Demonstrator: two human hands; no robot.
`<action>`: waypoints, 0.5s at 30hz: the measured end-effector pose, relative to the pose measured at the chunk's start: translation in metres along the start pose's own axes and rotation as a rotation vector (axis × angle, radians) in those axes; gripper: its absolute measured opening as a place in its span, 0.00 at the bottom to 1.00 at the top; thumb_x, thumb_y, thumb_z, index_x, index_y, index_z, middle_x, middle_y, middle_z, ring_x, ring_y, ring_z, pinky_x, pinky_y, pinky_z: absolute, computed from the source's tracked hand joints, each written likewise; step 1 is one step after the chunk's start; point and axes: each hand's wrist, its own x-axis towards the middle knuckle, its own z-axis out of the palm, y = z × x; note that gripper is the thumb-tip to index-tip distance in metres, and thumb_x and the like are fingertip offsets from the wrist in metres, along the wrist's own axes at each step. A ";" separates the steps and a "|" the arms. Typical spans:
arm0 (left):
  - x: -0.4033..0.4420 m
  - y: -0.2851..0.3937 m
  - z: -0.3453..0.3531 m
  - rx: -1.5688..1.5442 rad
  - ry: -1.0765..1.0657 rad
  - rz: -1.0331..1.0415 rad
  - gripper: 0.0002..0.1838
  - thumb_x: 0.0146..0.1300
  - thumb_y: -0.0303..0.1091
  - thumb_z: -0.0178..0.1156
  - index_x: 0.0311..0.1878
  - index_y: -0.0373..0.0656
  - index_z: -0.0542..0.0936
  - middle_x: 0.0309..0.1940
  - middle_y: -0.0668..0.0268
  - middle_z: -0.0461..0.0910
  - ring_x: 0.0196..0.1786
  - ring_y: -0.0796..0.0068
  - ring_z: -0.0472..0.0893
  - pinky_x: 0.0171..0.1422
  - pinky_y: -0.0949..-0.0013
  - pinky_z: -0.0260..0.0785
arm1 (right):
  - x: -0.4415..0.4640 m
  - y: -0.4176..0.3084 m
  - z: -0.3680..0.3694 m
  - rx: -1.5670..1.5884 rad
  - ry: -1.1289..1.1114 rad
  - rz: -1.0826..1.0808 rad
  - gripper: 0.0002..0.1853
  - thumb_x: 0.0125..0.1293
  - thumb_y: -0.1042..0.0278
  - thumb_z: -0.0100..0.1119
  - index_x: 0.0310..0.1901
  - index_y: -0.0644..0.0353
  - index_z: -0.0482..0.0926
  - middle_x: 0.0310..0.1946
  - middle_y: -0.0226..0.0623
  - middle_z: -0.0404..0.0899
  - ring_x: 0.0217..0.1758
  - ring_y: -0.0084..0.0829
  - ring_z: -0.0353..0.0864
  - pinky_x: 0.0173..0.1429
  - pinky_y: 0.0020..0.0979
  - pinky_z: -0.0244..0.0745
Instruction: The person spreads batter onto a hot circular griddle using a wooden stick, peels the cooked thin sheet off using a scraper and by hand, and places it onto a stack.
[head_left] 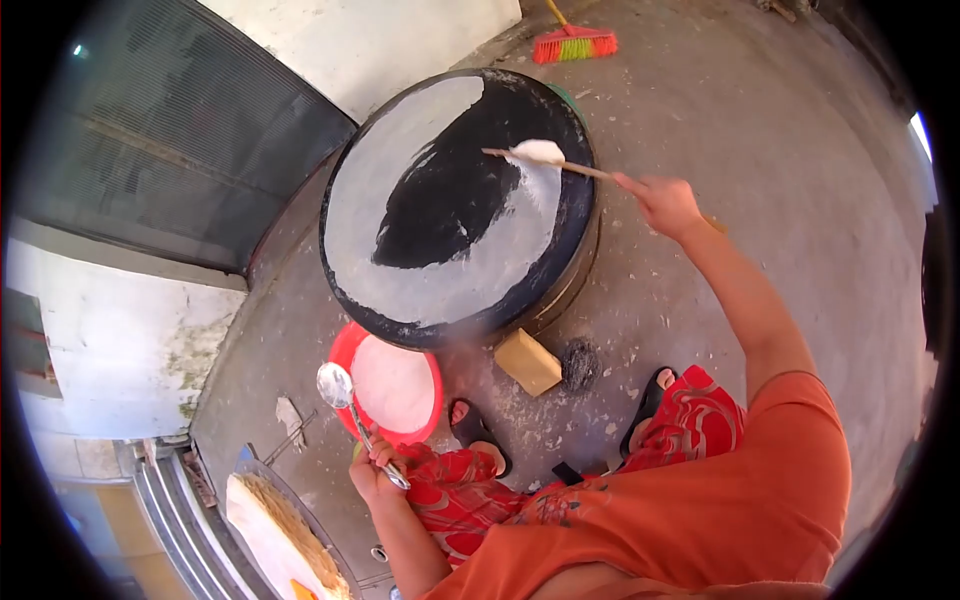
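Note:
A large round black griddle (450, 210) carries a thin ring of pale batter (365, 230), with dark bare metal showing in the middle. My right hand (665, 203) is closed round the end of a wooden batter spreader (585, 171), which lies across the griddle's right side. Against the spreader sits a thick white lump of batter (538, 151). Lower left, my left hand (376, 468) grips a metal ladle (336, 385) by its handle, bowl pointing up and away. Below that bowl, a red basin (437, 395) holds white batter.
A yellow block (527, 363) and a dark, tangled scouring pad (580, 366) lie before the griddle. Thin flat pancakes (270, 535) are stacked at lower left. A red and green broom (575, 45) stands behind, and a white wall (370, 45) rises at back left.

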 end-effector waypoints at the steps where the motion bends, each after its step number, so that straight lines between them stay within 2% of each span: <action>1: 0.005 0.002 -0.002 0.002 0.010 0.007 0.15 0.63 0.27 0.40 0.49 0.27 0.68 0.26 0.65 0.67 0.21 0.79 0.66 0.19 0.78 0.60 | 0.019 -0.009 0.007 0.004 0.002 -0.003 0.21 0.55 0.66 0.51 0.51 0.31 0.75 0.22 0.31 0.73 0.26 0.34 0.76 0.28 0.37 0.71; 4: 0.010 -0.003 0.007 0.015 0.039 0.015 0.15 0.64 0.28 0.39 0.48 0.26 0.67 0.26 0.65 0.67 0.20 0.80 0.66 0.18 0.79 0.60 | 0.044 -0.026 0.015 0.190 0.092 0.125 0.24 0.53 0.68 0.51 0.52 0.29 0.74 0.22 0.30 0.73 0.27 0.33 0.76 0.29 0.36 0.71; 6: 0.009 -0.006 0.015 0.023 0.059 0.013 0.16 0.65 0.29 0.38 0.48 0.25 0.67 0.26 0.65 0.67 0.20 0.81 0.67 0.18 0.80 0.60 | 0.019 -0.029 -0.007 0.349 -0.199 -0.084 0.25 0.53 0.69 0.51 0.53 0.29 0.73 0.21 0.31 0.72 0.27 0.33 0.76 0.30 0.36 0.71; 7: 0.009 -0.008 0.019 0.022 0.068 0.012 0.16 0.65 0.29 0.38 0.48 0.26 0.67 0.25 0.66 0.67 0.20 0.81 0.67 0.18 0.80 0.60 | 0.008 -0.015 -0.009 0.206 -0.217 -0.176 0.25 0.53 0.69 0.51 0.53 0.28 0.73 0.21 0.31 0.71 0.26 0.34 0.75 0.30 0.36 0.71; 8: 0.009 -0.010 0.020 0.017 0.077 0.010 0.16 0.65 0.29 0.38 0.48 0.26 0.67 0.25 0.66 0.67 0.19 0.81 0.67 0.18 0.80 0.60 | 0.009 0.006 -0.002 0.202 -0.216 -0.180 0.25 0.53 0.69 0.51 0.53 0.28 0.73 0.21 0.31 0.71 0.26 0.34 0.75 0.30 0.36 0.71; 10: 0.013 -0.010 0.018 0.033 0.063 0.000 0.16 0.65 0.29 0.38 0.48 0.26 0.67 0.25 0.66 0.67 0.19 0.81 0.67 0.18 0.80 0.60 | 0.023 0.039 0.013 0.185 -0.033 -0.025 0.22 0.54 0.67 0.52 0.51 0.29 0.75 0.20 0.33 0.71 0.26 0.36 0.74 0.29 0.38 0.69; 11: 0.015 -0.009 0.017 0.027 0.053 -0.007 0.16 0.64 0.29 0.39 0.48 0.27 0.68 0.26 0.65 0.68 0.20 0.81 0.66 0.19 0.79 0.60 | 0.039 0.045 0.023 0.185 -0.036 -0.020 0.22 0.54 0.67 0.52 0.51 0.29 0.75 0.20 0.33 0.71 0.26 0.36 0.74 0.29 0.38 0.69; 14: 0.019 -0.012 0.021 0.015 0.054 -0.002 0.16 0.63 0.28 0.41 0.49 0.28 0.69 0.27 0.65 0.69 0.20 0.80 0.66 0.19 0.78 0.60 | 0.101 0.009 0.032 0.058 0.092 -0.053 0.23 0.54 0.68 0.52 0.52 0.30 0.75 0.20 0.35 0.71 0.25 0.37 0.74 0.29 0.36 0.70; 15: 0.021 -0.013 0.023 0.016 0.069 -0.002 0.16 0.63 0.28 0.40 0.49 0.28 0.68 0.27 0.65 0.69 0.20 0.80 0.66 0.19 0.78 0.60 | 0.111 -0.007 0.034 0.195 0.044 0.070 0.24 0.52 0.71 0.50 0.51 0.30 0.76 0.20 0.34 0.71 0.25 0.37 0.75 0.29 0.36 0.71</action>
